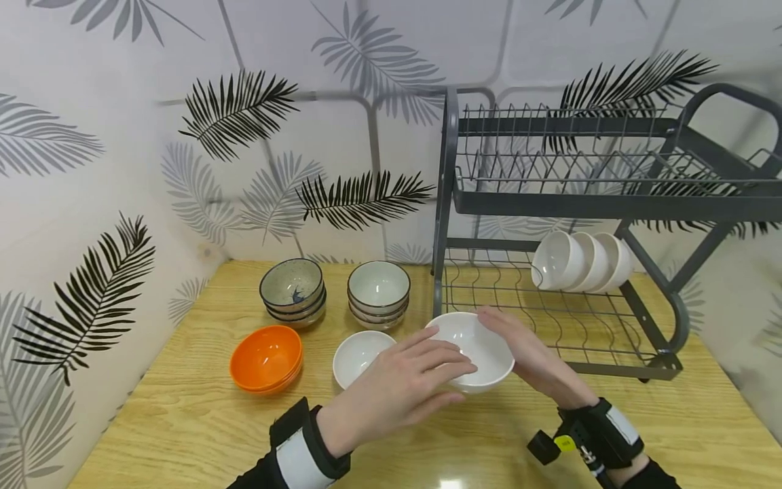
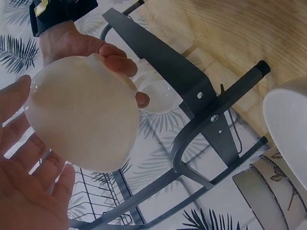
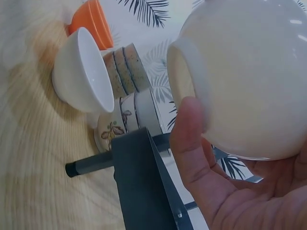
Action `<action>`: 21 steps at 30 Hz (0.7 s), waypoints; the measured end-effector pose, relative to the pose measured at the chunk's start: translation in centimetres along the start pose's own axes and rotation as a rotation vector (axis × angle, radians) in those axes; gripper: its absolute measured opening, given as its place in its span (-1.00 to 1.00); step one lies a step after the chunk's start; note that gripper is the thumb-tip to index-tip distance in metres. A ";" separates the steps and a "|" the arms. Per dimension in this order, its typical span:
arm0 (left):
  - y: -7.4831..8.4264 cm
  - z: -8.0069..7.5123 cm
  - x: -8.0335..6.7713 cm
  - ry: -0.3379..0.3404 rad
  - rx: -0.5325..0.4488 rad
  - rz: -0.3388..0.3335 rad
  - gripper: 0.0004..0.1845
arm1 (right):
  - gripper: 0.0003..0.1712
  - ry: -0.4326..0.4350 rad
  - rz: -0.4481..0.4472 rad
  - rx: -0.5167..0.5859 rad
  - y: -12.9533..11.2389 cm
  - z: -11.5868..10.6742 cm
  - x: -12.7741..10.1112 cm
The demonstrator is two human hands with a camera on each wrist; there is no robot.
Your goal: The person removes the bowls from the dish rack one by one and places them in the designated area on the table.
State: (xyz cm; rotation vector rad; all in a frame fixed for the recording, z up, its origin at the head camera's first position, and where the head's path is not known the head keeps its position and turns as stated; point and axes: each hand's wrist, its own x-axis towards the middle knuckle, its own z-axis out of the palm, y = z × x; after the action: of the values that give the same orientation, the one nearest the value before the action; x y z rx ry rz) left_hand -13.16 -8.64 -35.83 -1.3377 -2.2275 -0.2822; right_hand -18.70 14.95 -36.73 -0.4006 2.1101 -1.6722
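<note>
In front of a dish rack [image 1: 550, 204], a person's right hand [image 1: 528, 350] clasped a white bowl [image 1: 486, 348] in its fingers; the left hand [image 1: 403, 382] had fingers outstretched, released.

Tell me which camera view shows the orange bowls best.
The head view, since it shows the orange bowls unblocked, looking into the top one. The right wrist view catches just their outer sides, at its top edge; the left wrist view misses them.
</note>
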 end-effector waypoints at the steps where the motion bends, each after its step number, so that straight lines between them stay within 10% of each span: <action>1: 0.1 0.0 0.0 0.005 -0.006 0.000 -0.64 | -0.36 -0.001 -0.002 0.007 0.0 0.1 -0.1; 21: 0.6 -0.3 -1.2 -0.028 0.027 -0.010 -0.91 | -0.23 -0.059 0.024 0.044 0.6 0.9 -0.9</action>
State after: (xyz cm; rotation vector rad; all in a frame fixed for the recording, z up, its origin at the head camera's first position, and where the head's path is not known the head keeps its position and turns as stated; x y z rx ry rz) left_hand -12.11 -9.33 -36.27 -1.3243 -2.2535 -0.2378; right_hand -17.47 14.80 -37.37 -0.4045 2.0239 -1.6698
